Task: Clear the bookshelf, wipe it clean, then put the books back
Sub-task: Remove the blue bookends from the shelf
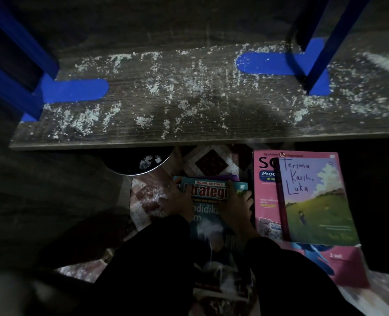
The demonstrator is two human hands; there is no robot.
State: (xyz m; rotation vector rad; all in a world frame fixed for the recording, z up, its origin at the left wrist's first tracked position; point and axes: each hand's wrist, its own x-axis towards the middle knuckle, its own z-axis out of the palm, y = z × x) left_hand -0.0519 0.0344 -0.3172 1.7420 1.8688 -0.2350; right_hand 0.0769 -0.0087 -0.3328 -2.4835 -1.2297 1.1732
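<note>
Dark sleeves end at the teal workbook, 6 o'clock: right hand grips its edge, fingers spread; left hand alongside, fingers too dim to tell. Dusty shelf spans 12 o'clock.
</note>
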